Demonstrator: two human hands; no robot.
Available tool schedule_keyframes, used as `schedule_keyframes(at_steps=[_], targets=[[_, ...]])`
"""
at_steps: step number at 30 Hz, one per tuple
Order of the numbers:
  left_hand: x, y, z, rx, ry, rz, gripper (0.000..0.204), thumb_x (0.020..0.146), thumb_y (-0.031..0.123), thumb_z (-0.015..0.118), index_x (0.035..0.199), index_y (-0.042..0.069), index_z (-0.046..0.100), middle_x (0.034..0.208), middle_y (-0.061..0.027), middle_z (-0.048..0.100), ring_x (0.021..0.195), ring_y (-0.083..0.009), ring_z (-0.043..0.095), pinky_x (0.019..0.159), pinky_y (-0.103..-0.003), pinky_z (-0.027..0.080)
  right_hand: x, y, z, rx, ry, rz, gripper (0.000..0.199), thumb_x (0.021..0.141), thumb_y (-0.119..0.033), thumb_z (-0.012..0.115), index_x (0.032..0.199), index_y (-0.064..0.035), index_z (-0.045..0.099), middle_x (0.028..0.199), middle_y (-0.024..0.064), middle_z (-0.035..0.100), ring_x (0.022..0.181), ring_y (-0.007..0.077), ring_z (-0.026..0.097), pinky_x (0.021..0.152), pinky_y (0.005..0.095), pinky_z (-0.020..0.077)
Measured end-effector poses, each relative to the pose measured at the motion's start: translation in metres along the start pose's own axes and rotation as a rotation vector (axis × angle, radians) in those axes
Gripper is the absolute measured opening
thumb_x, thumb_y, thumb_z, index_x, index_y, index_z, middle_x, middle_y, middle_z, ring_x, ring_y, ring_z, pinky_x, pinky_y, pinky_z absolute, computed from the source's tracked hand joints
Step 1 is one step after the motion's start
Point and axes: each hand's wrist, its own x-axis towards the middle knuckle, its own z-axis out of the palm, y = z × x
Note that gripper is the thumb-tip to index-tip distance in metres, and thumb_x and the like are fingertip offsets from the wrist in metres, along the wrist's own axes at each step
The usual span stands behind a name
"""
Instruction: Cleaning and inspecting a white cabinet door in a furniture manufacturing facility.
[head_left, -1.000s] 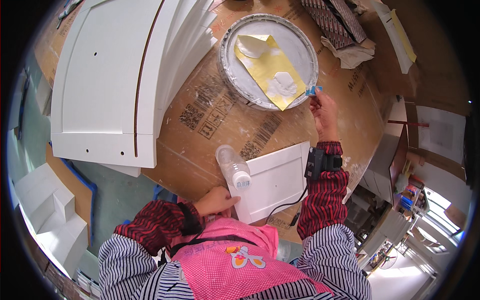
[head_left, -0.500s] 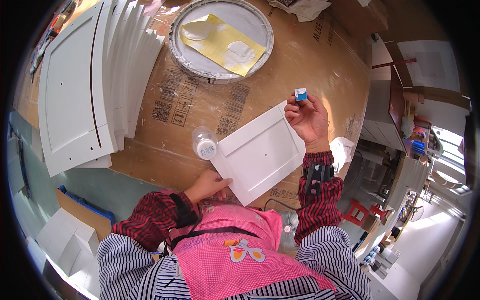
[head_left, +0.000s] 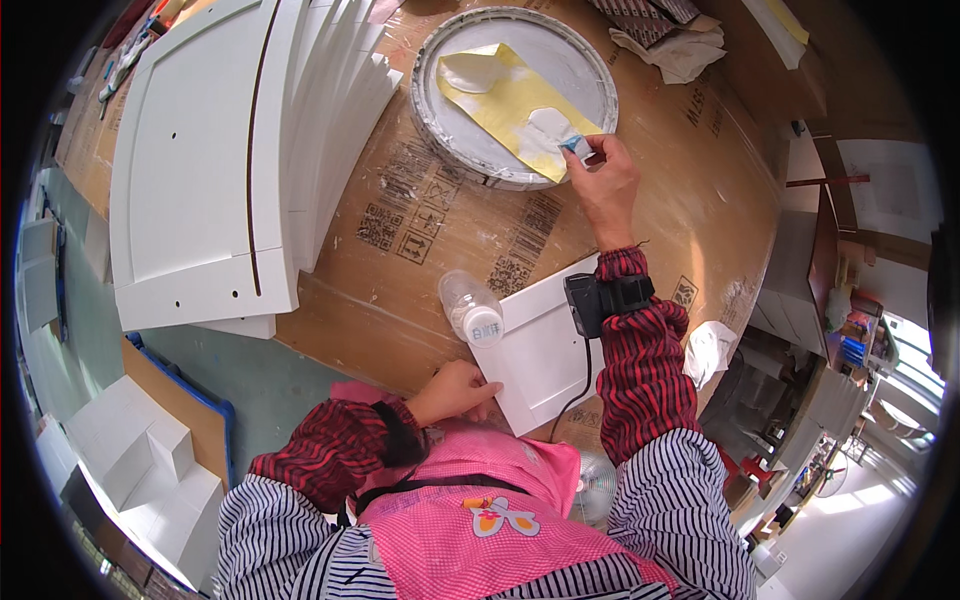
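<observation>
My right hand (head_left: 606, 185) pinches a small blue scraper-like piece (head_left: 576, 147) smeared with white paste. It meets the right end of a yellow sheet (head_left: 490, 98), beside a blob of white paste (head_left: 550, 123). The sheet lies on a round, paste-stained lid (head_left: 430, 110). My left hand (head_left: 455, 392) is closed on the near left edge of a white framed panel (head_left: 535, 360), which lies flat at the table's near side. My right forearm hides the panel's right part. A clear bottle with a white cap (head_left: 485, 325) lies against the panel's far left corner.
Several white panels (head_left: 195, 170) lean in a stack at the left. The table is covered with printed brown cardboard (head_left: 400, 310). Crumpled white paper (head_left: 710, 352) lies at the right, more crumpled paper (head_left: 680, 52) at the back. A white box-like piece (head_left: 150, 470) stands lower left.
My right hand has moved forward from above the panel to the yellow sheet, taking the blue piece along. My left hand stays on the panel's edge. The whole view has shifted somewhat.
</observation>
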Motion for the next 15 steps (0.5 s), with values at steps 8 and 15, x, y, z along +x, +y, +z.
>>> schedule_keyframes(at_steps=[8, 15], targets=[[-0.003, 0.005, -0.003, 0.002, -0.022, 0.05, 0.036, 0.1, 0.026, 0.064, 0.093, -0.009, 0.068, 0.067, -0.0104, 0.069, 0.056, -0.0165, 0.068, 0.053, -0.029, 0.055, 0.019, 0.021, 0.018, -0.272, -0.088, -0.036, 0.035, 0.071, -0.023, 0.086, 0.091, 0.0001, 0.068, 0.087, 0.0157, 0.07, 0.074, 0.0304, 0.069, 0.068, 0.0409, 0.0536], [-0.003, -0.002, 0.002, -0.018, -0.028, 0.076, 0.033, 0.1, 0.023, 0.063, 0.093, -0.009, 0.068, 0.067, -0.0112, 0.07, 0.055, -0.0166, 0.068, 0.052, -0.029, 0.056, 0.021, 0.013, 0.006, -0.094, -0.062, 0.218, 0.038, 0.07, -0.028, 0.085, 0.087, 0.0018, 0.069, 0.079, 0.0167, 0.071, 0.073, 0.0302, 0.071, 0.067, 0.0396, 0.0543]])
